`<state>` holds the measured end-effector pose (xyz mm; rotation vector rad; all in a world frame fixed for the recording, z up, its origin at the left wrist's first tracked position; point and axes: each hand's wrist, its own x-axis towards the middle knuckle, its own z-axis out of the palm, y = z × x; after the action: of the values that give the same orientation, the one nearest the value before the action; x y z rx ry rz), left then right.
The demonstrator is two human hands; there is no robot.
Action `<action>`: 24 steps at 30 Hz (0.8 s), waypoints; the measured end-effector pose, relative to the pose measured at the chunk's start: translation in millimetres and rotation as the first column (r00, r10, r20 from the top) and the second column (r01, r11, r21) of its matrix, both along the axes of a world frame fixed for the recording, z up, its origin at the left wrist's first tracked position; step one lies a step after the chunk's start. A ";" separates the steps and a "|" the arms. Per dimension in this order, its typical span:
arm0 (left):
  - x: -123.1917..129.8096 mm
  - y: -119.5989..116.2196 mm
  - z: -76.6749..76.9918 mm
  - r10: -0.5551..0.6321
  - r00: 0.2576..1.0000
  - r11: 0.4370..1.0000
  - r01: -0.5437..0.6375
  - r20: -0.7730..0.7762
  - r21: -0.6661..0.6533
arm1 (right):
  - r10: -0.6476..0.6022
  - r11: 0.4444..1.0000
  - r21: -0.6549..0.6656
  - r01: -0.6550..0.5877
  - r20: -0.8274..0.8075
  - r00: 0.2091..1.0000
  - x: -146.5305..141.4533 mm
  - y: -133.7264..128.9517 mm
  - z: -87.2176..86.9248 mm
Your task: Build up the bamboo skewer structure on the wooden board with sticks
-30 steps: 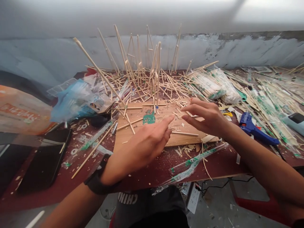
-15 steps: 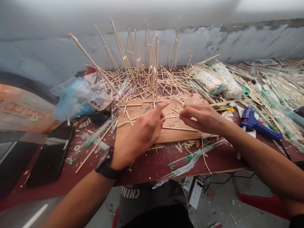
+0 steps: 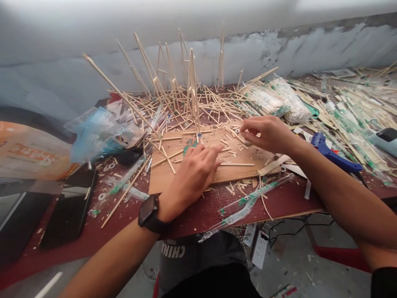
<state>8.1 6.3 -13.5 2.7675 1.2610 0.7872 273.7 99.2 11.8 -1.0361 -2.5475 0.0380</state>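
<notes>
My left hand (image 3: 197, 165), with a black watch on its wrist, lies low over the wooden board (image 3: 229, 174). Its fingers bend down round a thin wooden stick (image 3: 226, 149), whose end shows past the fingertips; the grip itself is partly hidden. Above the board's right part is my right hand (image 3: 265, 131), fingers curled in toward the thumb; what they hold, if anything, does not show. A small white ring (image 3: 237, 130) lies by its fingertips. Another stick (image 3: 237, 164) lies along the board's front, and crossed sticks (image 3: 166, 153) rest at its left.
Tall stick frames (image 3: 192, 91) stand behind the board among loose sticks. A blue glue gun (image 3: 335, 155) and packed sticks (image 3: 350, 120) are at right. On the left lie a black phone (image 3: 66, 213) and plastic bags (image 3: 102, 128). Wrappers (image 3: 245, 205) lie at the front edge.
My right hand has lifted away from the stick, up and to the right. My left hand has lowered toward the board, its index finger now bent down. The camera view has shifted slightly.
</notes>
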 end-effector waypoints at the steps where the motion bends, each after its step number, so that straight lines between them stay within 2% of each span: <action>1: 2.0 -1.3 -0.4 -0.027 0.999 1.000 0.027 -0.033 0.005 | -0.047 0.999 0.010 0.047 -0.025 0.999 3.1 2.2 1.9; 4: 5.9 -3.3 -2.8 -0.052 0.993 0.998 0.056 -0.109 0.033 | -0.134 0.991 0.012 0.135 -0.068 0.989 14.5 9.0 7.3; 7: 4.7 -3.3 -4.5 -0.063 0.996 0.998 0.065 -0.065 0.023 | -0.200 0.979 -0.026 0.200 0.016 0.980 30.3 13.1 12.6; 11: -1.3 -1.3 -3.5 -0.074 0.980 0.991 0.092 0.186 -0.094 | -0.221 0.956 -0.127 0.265 0.286 0.933 56.1 10.0 16.1; 13: -3.7 0.5 -1.8 -0.041 0.944 0.981 0.101 0.327 -0.167 | -0.186 0.947 -0.190 0.260 0.337 0.923 67.1 6.8 13.8; 16: -5.9 3.1 0.4 0.036 0.889 0.952 0.108 0.457 -0.285 | -0.115 0.948 -0.254 0.194 0.295 0.949 76.7 4.0 6.5; 19: -7.3 4.9 1.9 0.105 0.856 0.914 0.117 0.506 -0.388 | -0.059 0.969 -0.226 0.101 0.186 0.981 76.8 3.3 0.8; 21: -8.0 5.6 3.0 0.139 0.842 0.890 0.124 0.521 -0.438 | -0.069 0.979 -0.183 0.089 0.110 0.991 71.9 2.0 0.9; 24: -8.7 6.0 5.6 0.189 0.819 0.863 0.124 0.541 -0.489 | -0.134 0.981 -0.142 0.133 0.008 0.991 58.3 -3.2 8.3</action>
<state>-0.6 12.3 -7.9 1.8842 1.1661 1.0113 332.1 96.0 20.0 -1.2583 -2.4970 0.1868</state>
